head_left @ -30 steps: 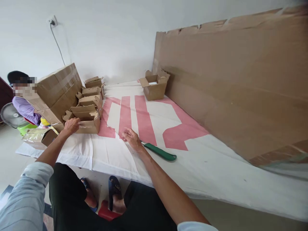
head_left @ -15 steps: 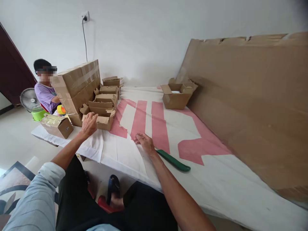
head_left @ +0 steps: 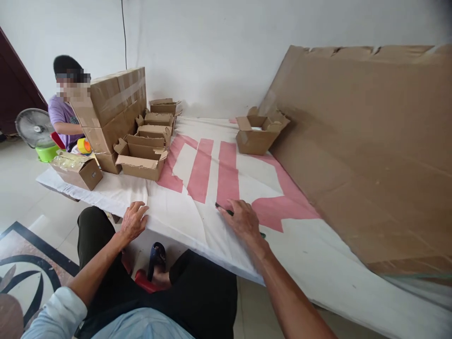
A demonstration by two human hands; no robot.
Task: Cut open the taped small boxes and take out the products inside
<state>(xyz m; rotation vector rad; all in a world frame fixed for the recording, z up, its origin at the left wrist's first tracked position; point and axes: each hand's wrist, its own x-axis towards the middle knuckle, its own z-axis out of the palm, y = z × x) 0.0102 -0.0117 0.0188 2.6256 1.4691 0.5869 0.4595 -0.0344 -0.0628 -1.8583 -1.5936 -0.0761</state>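
My right hand (head_left: 243, 221) is closed over a slim green tool (head_left: 262, 235) lying on the cloth. Its dark front end pokes out past my fingertips and a bit of green shows by my wrist; the middle is hidden, so its exact kind is unclear. My left hand (head_left: 134, 220) hovers at the near table edge, fingers loosely curved and apart, holding nothing. Beyond it stands an open cardboard box (head_left: 139, 170) with raised flaps, the nearest in a row of several. Another open box (head_left: 252, 142), with something white inside, sits farther back.
Stacked taped cartons (head_left: 106, 106) rise at the left, with a smaller box (head_left: 79, 172) beside them. A big cardboard sheet (head_left: 363, 141) leans along the right. White cloth with pink shapes covers the table (head_left: 176, 207). Another person (head_left: 63, 113) sits behind the cartons near a fan (head_left: 33, 127).
My left hand has drawn back from the nearest open box to the table edge. My right hand has shifted right and closed over the green tool. The view has tilted slightly down.
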